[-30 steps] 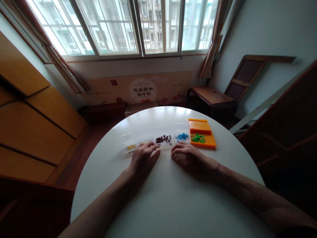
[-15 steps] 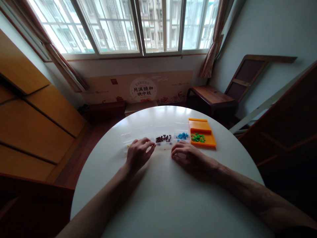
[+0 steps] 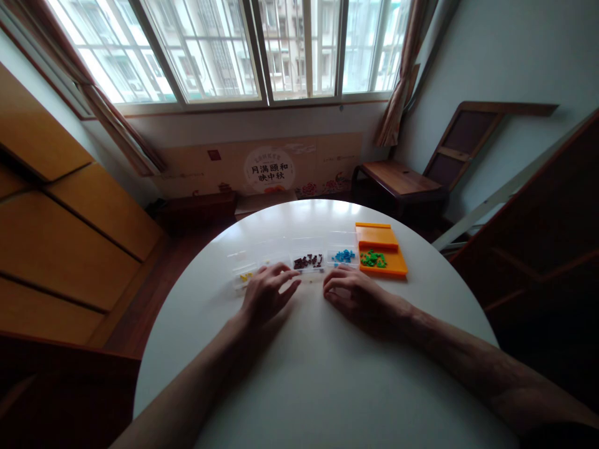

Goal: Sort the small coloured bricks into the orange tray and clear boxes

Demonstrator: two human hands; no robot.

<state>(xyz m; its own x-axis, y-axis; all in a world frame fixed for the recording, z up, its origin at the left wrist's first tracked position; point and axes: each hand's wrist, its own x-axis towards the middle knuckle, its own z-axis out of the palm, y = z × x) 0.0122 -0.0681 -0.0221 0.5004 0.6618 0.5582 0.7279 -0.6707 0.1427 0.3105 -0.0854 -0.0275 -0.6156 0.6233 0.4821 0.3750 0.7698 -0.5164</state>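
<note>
My left hand (image 3: 267,292) lies on the round white table (image 3: 318,374), fingers bent and apart, its tips at the clear box of yellow pieces (image 3: 244,275). My right hand (image 3: 355,298) rests palm down with fingers curled, just in front of the clear box of blue pieces (image 3: 344,256). Between them stands a clear box of dark brown pieces (image 3: 309,261). An orange tray (image 3: 381,240) holds green pieces (image 3: 373,259) at the right end of the row. Whether either hand pinches anything is not visible.
A wooden stool (image 3: 397,181) and a leaning wooden frame (image 3: 468,140) stand at the back right. Yellow cabinets (image 3: 60,212) fill the left side. Windows (image 3: 234,50) run along the far wall above a printed panel (image 3: 270,168).
My left hand slid left toward the yellow-piece box, then came back a little to the right. The right hand stayed put.
</note>
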